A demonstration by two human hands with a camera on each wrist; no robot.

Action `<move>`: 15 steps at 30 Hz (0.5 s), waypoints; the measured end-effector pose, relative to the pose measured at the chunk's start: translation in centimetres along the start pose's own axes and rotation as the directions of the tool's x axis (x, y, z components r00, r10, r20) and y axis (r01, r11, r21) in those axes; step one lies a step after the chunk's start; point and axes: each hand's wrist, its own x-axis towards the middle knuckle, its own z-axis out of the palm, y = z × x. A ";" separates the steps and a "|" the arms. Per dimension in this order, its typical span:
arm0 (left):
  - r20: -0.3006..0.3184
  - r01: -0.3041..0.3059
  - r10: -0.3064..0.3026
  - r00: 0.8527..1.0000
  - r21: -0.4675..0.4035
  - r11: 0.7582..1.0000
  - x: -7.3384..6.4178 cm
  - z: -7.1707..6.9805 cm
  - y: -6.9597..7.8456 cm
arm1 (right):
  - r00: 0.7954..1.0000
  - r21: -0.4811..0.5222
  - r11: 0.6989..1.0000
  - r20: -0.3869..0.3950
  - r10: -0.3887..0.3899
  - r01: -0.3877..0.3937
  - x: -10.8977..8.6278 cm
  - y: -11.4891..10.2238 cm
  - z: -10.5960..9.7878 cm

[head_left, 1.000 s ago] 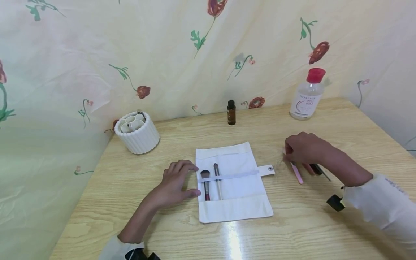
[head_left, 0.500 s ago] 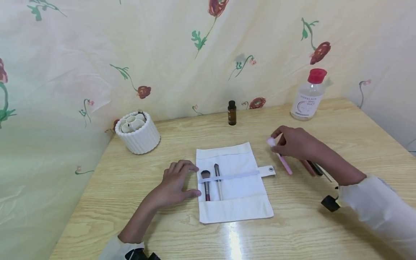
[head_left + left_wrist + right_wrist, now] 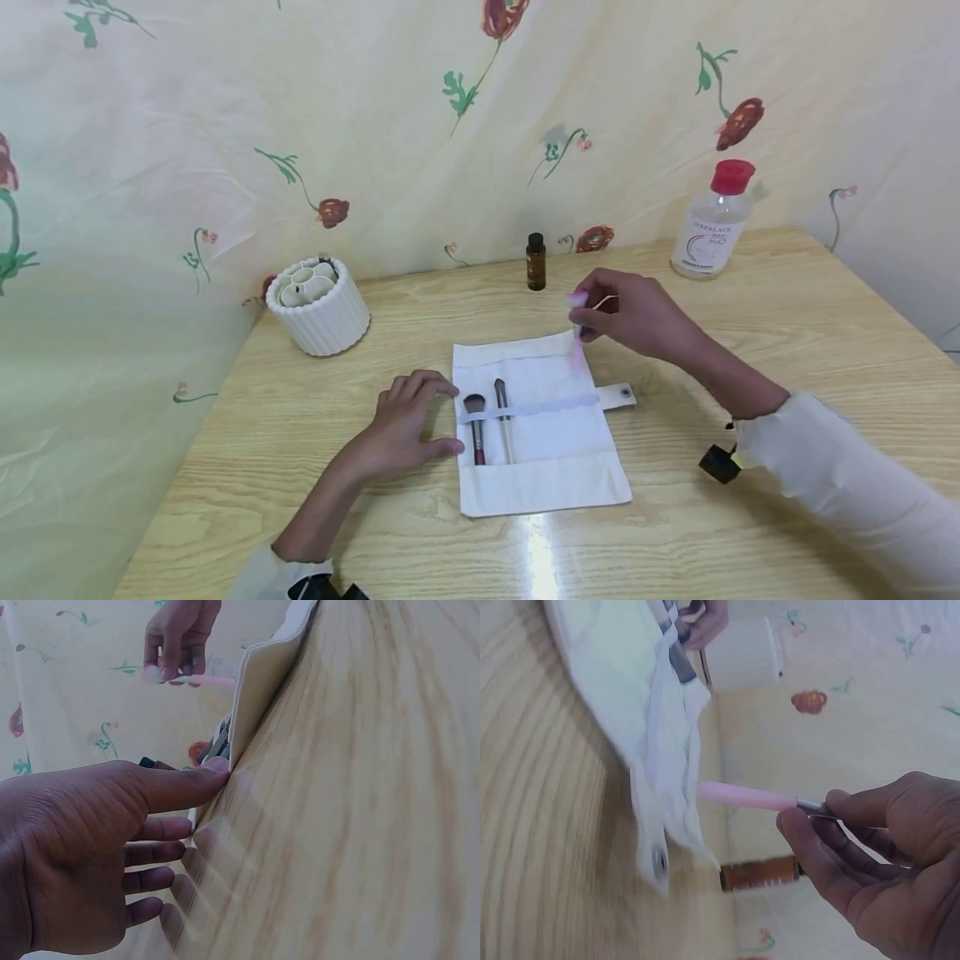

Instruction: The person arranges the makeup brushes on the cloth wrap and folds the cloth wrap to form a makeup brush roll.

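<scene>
A white fabric brush roll (image 3: 555, 487) lies unfolded on the table. Two makeup brushes sit in it under its elastic band (image 3: 551, 406): a fluffy dark one with a reddish handle (image 3: 477, 437) and a slimmer one with a pale handle (image 3: 507, 437). My left hand (image 3: 408, 425) rests at the roll's left edge, thumb and fingertips against the cloth. Over the roll's top right corner, my right hand (image 3: 633, 317) pinches a pink makeup brush (image 3: 746, 796) by its metal ferrule between thumb and fingers. Its bristles point up and its handle down toward the roll in the head view.
A small brown bottle (image 3: 536, 265) stands behind the roll. Back right is a clear bottle with a red cap (image 3: 710, 225); back left, a white ribbed pot (image 3: 322, 312) with a sectioned insert. A snap tab (image 3: 618, 395) sticks out from the roll's right side.
My right hand has picked up the pink brush from the right of the table and carried it left, over the roll's top right corner, turning it more upright. The left hand has stayed put.
</scene>
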 end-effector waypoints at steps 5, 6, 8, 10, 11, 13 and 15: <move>0.004 -0.003 0.004 1.000 -0.002 1.000 0.0 0.0 0.0 | 0.998 0.112 0.993 0.056 -0.031 0.025 0.9 -0.1 1.7; 0.004 -0.004 0.004 1.000 -0.001 1.000 0.0 0.0 0.0 | 0.997 0.128 0.991 0.063 -0.035 0.027 1.0 -0.1 2.1; 0.004 -0.004 0.004 1.000 0.003 1.000 0.0 0.0 0.0 | 0.996 0.154 0.988 0.078 -0.040 0.027 1.3 -0.1 2.8; 0.003 -0.003 0.003 1.000 0.004 1.000 0.1 0.0 0.0 | 0.995 0.169 0.985 0.088 -0.039 0.023 1.4 -0.2 3.6; 0.003 -0.002 0.002 1.000 0.006 1.000 0.1 0.0 0.0 | 0.995 0.176 0.984 0.094 -0.037 0.020 1.5 -0.2 3.9; 0.004 0.000 0.000 1.000 0.005 1.000 0.1 0.0 0.0 | 0.994 0.196 0.981 0.108 -0.028 0.007 1.6 -0.2 4.6; 0.002 0.000 0.000 1.000 0.007 1.000 0.0 0.0 0.0 | 0.992 0.210 0.978 0.128 -0.015 -0.012 1.7 -0.1 5.1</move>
